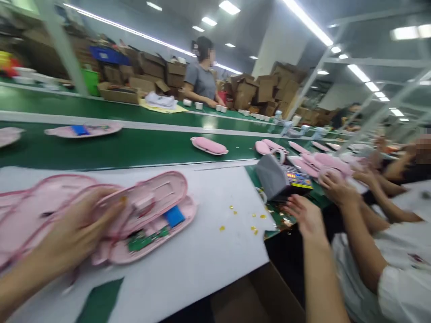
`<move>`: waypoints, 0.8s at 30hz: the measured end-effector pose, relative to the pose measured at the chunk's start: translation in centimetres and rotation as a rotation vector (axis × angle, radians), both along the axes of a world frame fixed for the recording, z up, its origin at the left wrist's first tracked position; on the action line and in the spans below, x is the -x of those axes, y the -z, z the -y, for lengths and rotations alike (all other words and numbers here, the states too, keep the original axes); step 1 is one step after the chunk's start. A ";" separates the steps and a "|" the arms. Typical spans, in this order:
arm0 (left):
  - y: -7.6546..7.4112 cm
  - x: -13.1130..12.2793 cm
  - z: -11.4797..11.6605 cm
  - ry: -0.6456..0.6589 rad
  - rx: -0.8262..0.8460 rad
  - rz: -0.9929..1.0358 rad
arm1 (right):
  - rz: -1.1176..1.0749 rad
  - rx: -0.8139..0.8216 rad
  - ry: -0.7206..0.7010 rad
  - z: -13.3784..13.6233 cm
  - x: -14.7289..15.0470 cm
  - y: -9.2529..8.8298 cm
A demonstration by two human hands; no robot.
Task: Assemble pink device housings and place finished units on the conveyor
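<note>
Between the thumb and fingers of the left hand [84, 220] I see a pink shell [170, 190] gripped, its long axis slanting up rightward, rounded end pointing away from them. The right hand [307, 217], blurred, looks spread near a grey machine [273, 179]. White sheeting [215, 255] lies beneath; beyond, a green belt [161, 150] and cartons [245, 92].

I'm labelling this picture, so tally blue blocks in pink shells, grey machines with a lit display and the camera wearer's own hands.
Blue blocks in pink shells: 2
Grey machine with lit display: 1
Wearer's own left hand and right hand: 2
Total: 5
</note>
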State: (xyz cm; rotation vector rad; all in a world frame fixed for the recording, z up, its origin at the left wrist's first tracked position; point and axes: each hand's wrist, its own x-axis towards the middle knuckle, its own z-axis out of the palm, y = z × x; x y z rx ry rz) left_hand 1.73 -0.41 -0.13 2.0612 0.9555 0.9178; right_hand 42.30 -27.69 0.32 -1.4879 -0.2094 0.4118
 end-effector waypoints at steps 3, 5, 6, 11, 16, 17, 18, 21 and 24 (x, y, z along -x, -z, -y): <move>-0.6 -0.3 1.1 0.027 -0.034 -0.085 | 0.245 -0.093 0.023 -2.5 5.8 -0.9; -0.4 -0.4 1.3 0.049 -0.009 -0.049 | 0.535 -0.130 -0.244 -5.8 11.9 -2.1; -0.2 -0.5 1.4 0.060 0.002 -0.023 | 0.722 -0.114 -0.480 -7.7 15.1 -2.6; 0.8 -0.1 2.1 0.151 0.126 0.167 | 1.709 0.018 -1.029 -16.9 25.0 -2.2; 1.3 0.4 2.4 0.080 0.247 0.304 | 1.492 0.048 -1.136 -17.8 25.1 -0.5; 1.4 0.4 2.4 0.083 0.255 0.330 | 1.380 0.061 -1.137 -17.5 25.1 -0.6; 1.4 0.4 2.4 0.087 0.267 0.366 | 1.295 0.078 -1.132 -17.2 25.2 -0.7; 1.4 0.4 2.5 0.118 0.360 0.521 | 1.209 0.140 -1.128 -16.8 26.2 -1.0; 1.5 0.3 2.8 0.180 0.490 0.677 | 1.266 0.243 -1.049 -16.9 27.4 -0.7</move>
